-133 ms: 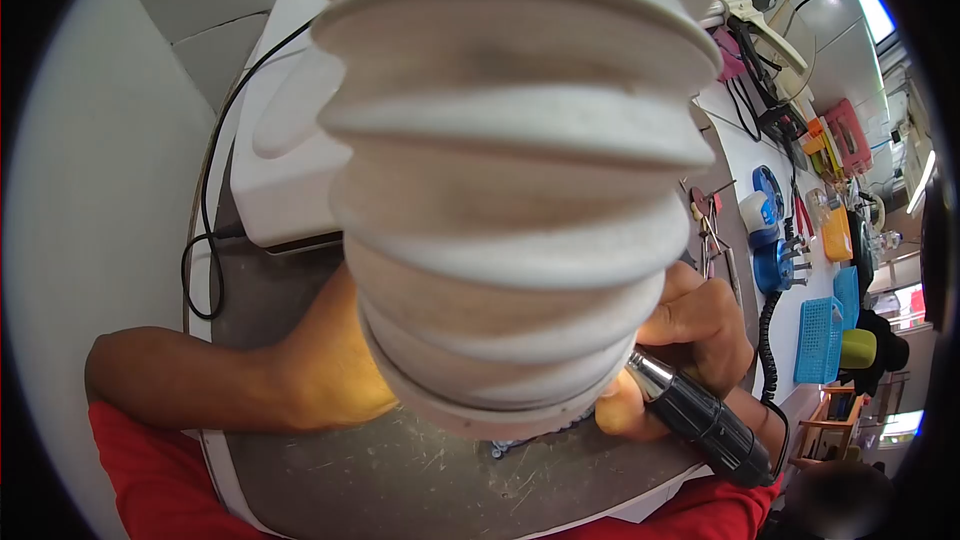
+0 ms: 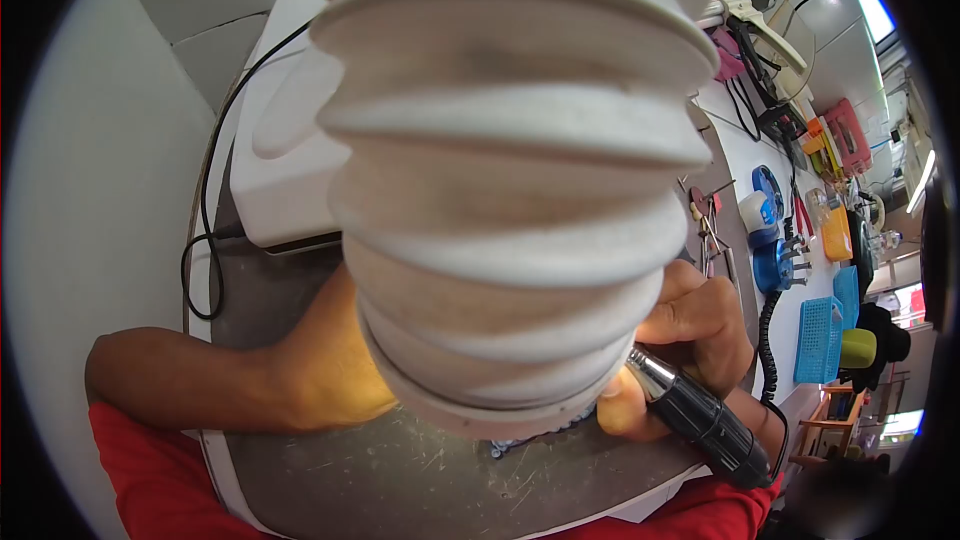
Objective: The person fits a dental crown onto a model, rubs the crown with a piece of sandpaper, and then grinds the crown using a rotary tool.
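My right hand (image 2: 703,332) is closed around a black rotary handpiece (image 2: 708,430) with a shiny metal nose, its cord running off the rear end. The tool's tip is hidden behind a large pale ribbed hose (image 2: 510,210) that fills the middle of the view. My left hand (image 2: 350,375) reaches in from the left under the hose. Only its wrist and back edge show, lit yellow; its fingers are hidden. Below the hose's rim, a small bluish patterned piece (image 2: 515,445) peeks out on the grey worktop (image 2: 400,480).
A white machine housing (image 2: 290,170) with a black cable stands behind my left forearm. Rotary bits and discs (image 2: 705,210) lie at the right, near a blue holder (image 2: 772,265). A coiled black cord (image 2: 768,350) and a light-blue basket (image 2: 820,340) are farther right.
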`<state>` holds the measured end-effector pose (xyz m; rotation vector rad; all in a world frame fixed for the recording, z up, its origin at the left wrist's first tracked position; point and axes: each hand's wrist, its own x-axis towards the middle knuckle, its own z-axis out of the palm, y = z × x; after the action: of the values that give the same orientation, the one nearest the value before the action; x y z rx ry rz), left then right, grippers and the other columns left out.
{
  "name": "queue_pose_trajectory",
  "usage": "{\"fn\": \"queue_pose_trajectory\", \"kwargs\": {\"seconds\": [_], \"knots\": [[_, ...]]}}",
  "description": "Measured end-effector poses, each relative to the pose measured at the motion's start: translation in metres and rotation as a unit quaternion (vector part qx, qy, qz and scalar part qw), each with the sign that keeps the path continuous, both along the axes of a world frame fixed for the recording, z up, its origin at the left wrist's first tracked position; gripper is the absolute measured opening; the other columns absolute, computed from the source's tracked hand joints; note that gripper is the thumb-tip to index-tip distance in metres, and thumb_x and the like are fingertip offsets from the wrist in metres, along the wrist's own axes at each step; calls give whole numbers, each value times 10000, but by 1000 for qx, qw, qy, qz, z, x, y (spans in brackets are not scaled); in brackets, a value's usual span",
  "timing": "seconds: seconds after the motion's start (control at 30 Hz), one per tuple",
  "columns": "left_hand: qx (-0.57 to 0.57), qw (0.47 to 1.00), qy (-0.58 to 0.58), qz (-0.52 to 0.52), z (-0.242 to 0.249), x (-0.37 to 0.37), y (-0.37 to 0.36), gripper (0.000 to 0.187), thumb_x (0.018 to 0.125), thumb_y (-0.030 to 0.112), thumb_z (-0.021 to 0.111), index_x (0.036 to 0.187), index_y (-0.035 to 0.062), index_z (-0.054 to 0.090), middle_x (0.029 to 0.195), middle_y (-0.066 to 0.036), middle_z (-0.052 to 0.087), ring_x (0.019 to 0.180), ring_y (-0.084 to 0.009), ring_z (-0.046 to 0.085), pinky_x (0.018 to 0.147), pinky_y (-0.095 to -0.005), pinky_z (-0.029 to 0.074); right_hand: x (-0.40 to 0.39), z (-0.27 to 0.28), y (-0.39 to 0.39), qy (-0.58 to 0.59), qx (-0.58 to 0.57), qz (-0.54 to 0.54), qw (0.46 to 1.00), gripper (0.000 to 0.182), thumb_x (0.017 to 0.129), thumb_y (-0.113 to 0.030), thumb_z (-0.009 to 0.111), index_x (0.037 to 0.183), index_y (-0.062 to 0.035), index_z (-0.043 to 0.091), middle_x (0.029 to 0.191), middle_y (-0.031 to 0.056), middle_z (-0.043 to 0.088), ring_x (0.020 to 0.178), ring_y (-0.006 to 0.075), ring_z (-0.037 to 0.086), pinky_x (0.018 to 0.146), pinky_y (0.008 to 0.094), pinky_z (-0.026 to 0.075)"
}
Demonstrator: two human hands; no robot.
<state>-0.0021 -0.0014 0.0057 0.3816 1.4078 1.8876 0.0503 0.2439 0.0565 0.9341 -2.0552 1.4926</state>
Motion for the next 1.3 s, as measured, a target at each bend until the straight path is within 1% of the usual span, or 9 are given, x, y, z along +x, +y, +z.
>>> {"fn": "queue_pose_trajectory", "kwargs": {"seconds": [0.37,0.57,0.63,0.67,0.83,0.9,1.0,1.17,1.3], "knots": [[-37,994,104,-2,-3,-1,-1,726,838,54,848,1439,-4,445,1406,-143,574,1273,-218,557,1088,-383,462,-2,4,0,0,33,5,999,325,755,29,830,974,72,594,860,204,677,907,405,759,765,462,654],[-14,996,91,-6,16,5,3,650,851,44,832,1409,3,501,1365,-138,616,1239,-222,597,1066,-382,488,4,2,9,-11,-33,-17,999,309,820,11,780,1046,46,572,945,200,688,846,271,715,851,439,627],[-28,995,-18,92,30,5,14,244,901,-15,761,1102,-2,624,1034,-135,669,960,-212,709,837,-315,634,12,14,13,-130,-15,-70,989,384,953,-253,720,1128,-31,459,906,115,592,899,215,645,864,389,535],[-9,996,-1,94,31,9,14,249,934,7,725,1150,26,602,1052,-102,634,979,-182,676,842,-304,610,12,15,15,-143,-62,-104,982,370,963,-300,711,1114,-60,473,879,98,573,871,208,638,865,392,550],[39,997,63,35,49,9,17,208,975,77,691,1162,46,605,1069,-71,615,974,-148,637,845,-317,565,31,54,37,-214,-310,-150,914,242,1020,-282,568,993,-46,521,707,12,474,604,121,475,574,266,427],[-34,992,117,28,55,6,16,224,976,87,696,1177,51,605,1071,-63,610,971,-145,632,849,-317,545,46,62,61,-224,-360,-146,894,290,997,-284,553,783,-92,512,632,-24,399,527,79,367,482,237,328],[-9,990,136,34,49,5,17,202,984,110,694,1164,48,627,1054,-52,608,951,-139,616,849,-314,524,77,57,99,-291,-384,-127,867,234,983,-248,561,810,-99,510,637,-33,395,514,62,353,454,220,300],[-17,981,184,48,42,2,21,186,1016,167,665,1155,44,661,998,-19,605,910,-124,588,825,-290,498,124,31,112,-386,-231,-337,827,98,908,-125,647,959,-76,579,693,-41,469,547,39,426,444,219,305],[-46,980,182,68,45,3,26,218,1034,175,642,1206,44,663,1064,-17,640,963,-93,623,902,-269,521,141,24,108,-370,72,-431,820,386,870,-203,727,1193,-10,642,770,-2,574,615,88,510,557,247,396]]}}
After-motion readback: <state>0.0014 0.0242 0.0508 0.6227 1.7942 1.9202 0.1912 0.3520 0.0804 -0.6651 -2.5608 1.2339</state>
